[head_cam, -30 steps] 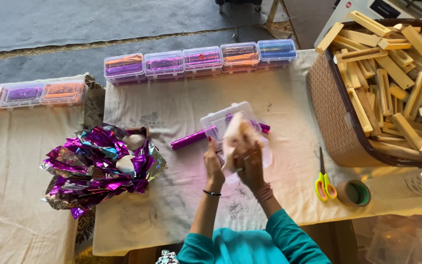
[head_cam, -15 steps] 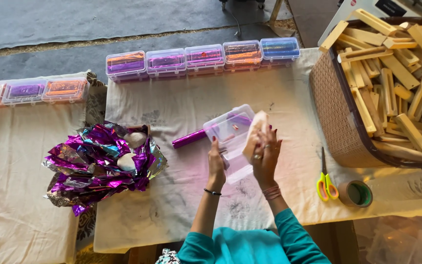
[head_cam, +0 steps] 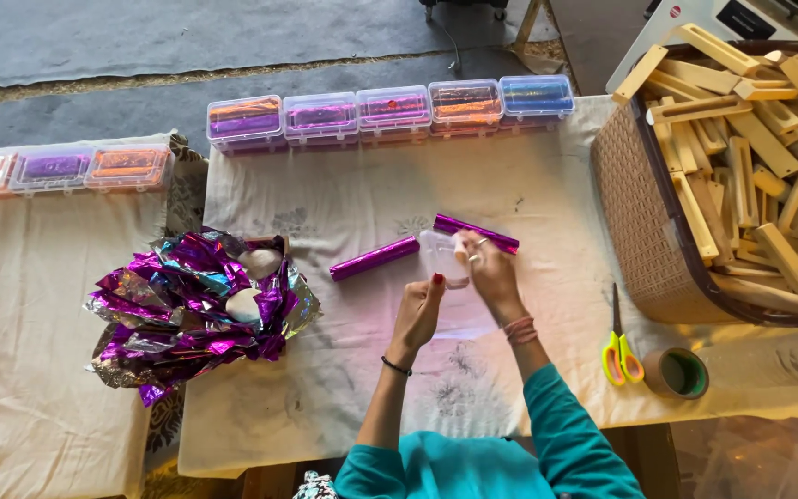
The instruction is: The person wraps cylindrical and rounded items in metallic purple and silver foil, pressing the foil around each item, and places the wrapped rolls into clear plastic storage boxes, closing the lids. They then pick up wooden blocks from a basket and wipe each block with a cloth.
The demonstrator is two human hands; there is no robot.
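Both my hands hold a small clear plastic box (head_cam: pixel 440 256) over the cloth-covered table (head_cam: pixel 353 370). My left hand (head_cam: pixel 417 312) grips it from below. My right hand (head_cam: pixel 489 271) closes on its right side. Two purple foil-wrapped sticks lie just beyond the box: one (head_cam: pixel 373 259) to the left and one (head_cam: pixel 476 233) behind my right hand's fingers. A clear lid or sheet (head_cam: pixel 468 323) lies on the cloth between my wrists.
A heap of purple foil sheets (head_cam: pixel 187 310) lies at the left. Several clear boxes of foil (head_cam: pixel 390 109) line the far edge. At the right stand a basket of wooden blocks (head_cam: pixel 741 157), scissors (head_cam: pixel 621 356) and a tape roll (head_cam: pixel 678 372).
The clear box has come down from a tilted, raised hold to between my hands near the cloth. A second purple stick now shows beside my right hand.
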